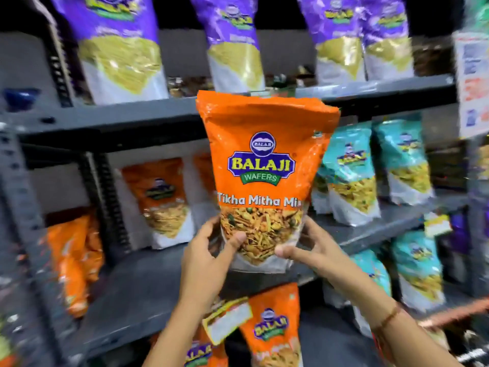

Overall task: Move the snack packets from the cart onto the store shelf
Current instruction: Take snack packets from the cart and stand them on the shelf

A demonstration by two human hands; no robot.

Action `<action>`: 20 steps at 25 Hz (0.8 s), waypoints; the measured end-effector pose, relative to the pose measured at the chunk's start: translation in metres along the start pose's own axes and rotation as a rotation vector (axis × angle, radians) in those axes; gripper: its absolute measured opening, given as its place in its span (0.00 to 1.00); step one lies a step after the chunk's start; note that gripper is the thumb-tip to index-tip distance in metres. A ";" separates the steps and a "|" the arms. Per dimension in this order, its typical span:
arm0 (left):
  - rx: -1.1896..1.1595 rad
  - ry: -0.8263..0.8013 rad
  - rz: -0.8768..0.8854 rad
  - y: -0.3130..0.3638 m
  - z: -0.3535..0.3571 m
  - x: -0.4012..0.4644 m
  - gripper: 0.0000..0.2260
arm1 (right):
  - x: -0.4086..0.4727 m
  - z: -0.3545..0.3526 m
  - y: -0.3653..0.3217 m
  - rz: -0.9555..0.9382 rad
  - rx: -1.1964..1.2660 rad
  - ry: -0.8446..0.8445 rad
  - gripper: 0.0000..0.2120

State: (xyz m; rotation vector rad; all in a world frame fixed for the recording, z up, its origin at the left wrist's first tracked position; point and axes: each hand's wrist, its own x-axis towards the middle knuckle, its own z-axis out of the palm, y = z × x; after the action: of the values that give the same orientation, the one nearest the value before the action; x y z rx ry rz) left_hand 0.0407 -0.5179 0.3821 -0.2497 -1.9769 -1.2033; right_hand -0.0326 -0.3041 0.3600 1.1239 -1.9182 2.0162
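A: What are your hands doing at the grip?

B: You are clasping the orange snack packet (262, 178) by its lower corners. Your left hand (209, 258) is closing on the bottom left, thumb pressing across the clear window with the mix showing through. Your right hand (312, 250) is closing on the bottom right, thumb lying along the lower edge, fingers wrapping behind. Both are gripping the same packet.

A: And how is the packet sitting?

B: You are holding it upright, label facing you, reading "Balaji Wafers" and "Tikha Mitha Mix". It is hanging in the air in front of the grey shelf (137, 282), not touching it.

A: What is lying just around the grip?

B: Behind and to the left of your left hand, an orange packet on the shelf (161, 200) is standing against the back. Directly below your hands, another orange packet (272, 329) is showing on the level underneath, beside a yellow price tag (227, 321).

A: Farther out?

B: To the right of your right hand, teal packets (352, 178) are standing in a row, with more teal ones lower down. Above the held packet's top edge, purple packets (116, 46) are lining the upper shelf. Far left of your grip, a blurred stack of orange bags (74, 260) is leaning beside the slotted upright. A thread band is circling your right wrist (389, 319).
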 end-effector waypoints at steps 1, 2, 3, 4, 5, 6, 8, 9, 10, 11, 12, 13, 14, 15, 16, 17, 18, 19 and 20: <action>0.051 0.040 -0.010 -0.008 -0.017 0.003 0.23 | 0.016 0.016 0.001 0.004 0.008 -0.055 0.31; 0.098 0.089 -0.032 -0.018 -0.035 0.004 0.22 | 0.032 0.034 0.006 0.012 0.017 -0.114 0.32; 0.130 0.135 -0.063 -0.029 -0.051 0.006 0.22 | 0.049 0.052 0.012 0.020 0.022 -0.166 0.33; 0.152 0.169 -0.096 -0.040 -0.062 0.009 0.23 | 0.062 0.066 0.020 0.036 0.025 -0.211 0.32; 0.172 0.200 -0.122 -0.052 -0.072 0.011 0.24 | 0.075 0.078 0.028 0.051 0.026 -0.259 0.32; 0.191 0.227 -0.145 -0.064 -0.081 0.015 0.24 | 0.091 0.092 0.038 0.062 0.039 -0.312 0.31; 0.185 0.256 -0.190 -0.085 -0.093 0.025 0.24 | 0.117 0.112 0.055 0.090 0.048 -0.391 0.29; 0.180 0.274 -0.215 -0.095 -0.097 0.030 0.24 | 0.131 0.122 0.064 0.103 0.053 -0.425 0.29; 0.185 0.295 -0.241 -0.104 -0.100 0.035 0.23 | 0.143 0.129 0.074 0.115 0.062 -0.457 0.28; 0.201 0.322 -0.266 -0.113 -0.102 0.041 0.21 | 0.157 0.136 0.084 0.121 0.070 -0.490 0.27; 0.222 0.347 -0.290 -0.122 -0.105 0.047 0.19 | 0.171 0.144 0.094 0.125 0.079 -0.521 0.27; 0.244 0.366 -0.315 -0.130 -0.107 0.052 0.16 | 0.183 0.151 0.104 0.132 0.087 -0.544 0.27; 0.266 0.380 -0.334 -0.137 -0.109 0.058 0.14 | 0.195 0.158 0.114 0.142 0.100 -0.559 0.28; 0.280 0.391 -0.349 -0.143 -0.111 0.062 0.13 | 0.204 0.165 0.122 0.155 0.116 -0.572 0.29; 0.293 0.400 -0.361 -0.149 -0.114 0.067 0.13 | 0.213 0.171 0.130 0.165 0.137 -0.589 0.29; 0.307 0.403 -0.372 -0.153 -0.116 0.071 0.13 | 0.219 0.177 0.136 0.176 0.154 -0.607 0.29; 0.330 0.403 -0.386 -0.156 -0.118 0.074 0.14 | 0.224 0.182 0.142 0.187 0.168 -0.623 0.29; 0.357 0.401 -0.401 -0.159 -0.119 0.077 0.15 | 0.229 0.186 0.147 0.204 0.180 -0.633 0.30; 0.384 0.396 -0.416 -0.161 -0.119 0.079 0.16 | 0.232 0.189 0.152 0.219 0.188 -0.640 0.32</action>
State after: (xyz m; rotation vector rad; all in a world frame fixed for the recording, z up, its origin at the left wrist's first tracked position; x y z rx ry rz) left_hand -0.0350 -0.7186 0.3600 0.5769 -1.8989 -0.9904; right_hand -0.2068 -0.5915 0.3573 1.8634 -2.2383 2.1612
